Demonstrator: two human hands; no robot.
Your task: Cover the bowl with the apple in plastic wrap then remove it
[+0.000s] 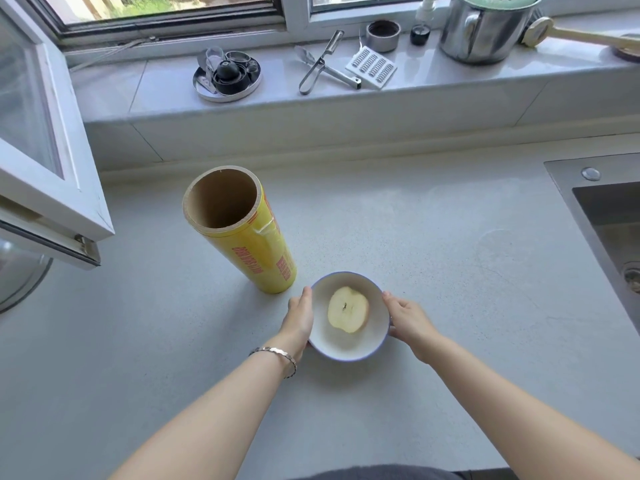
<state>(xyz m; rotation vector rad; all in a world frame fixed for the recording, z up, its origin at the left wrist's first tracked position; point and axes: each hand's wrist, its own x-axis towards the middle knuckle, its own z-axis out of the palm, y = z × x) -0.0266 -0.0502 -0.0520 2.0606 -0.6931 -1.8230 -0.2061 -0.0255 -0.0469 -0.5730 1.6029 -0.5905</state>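
Note:
A white bowl (pixel 346 348) with a blue rim sits on the grey counter, and a halved apple (pixel 348 309) lies in it cut face up. My left hand (pixel 300 318) holds the bowl's left side, fingers curved along the wall. My right hand (pixel 407 318) cups the right side in the same way. I cannot tell whether any film lies over the bowl. A yellow roll of plastic wrap (pixel 252 237) stands upright just behind and left of the bowl, its cardboard core open at the top.
A steel sink (pixel 609 216) is set into the counter at the right. An open window sash (pixel 45 161) juts over the counter at the left. The sill behind carries a peeler (pixel 320 62), a grater (pixel 371 68), a steel pot (pixel 485 29) and a small tray of parts (pixel 227 76).

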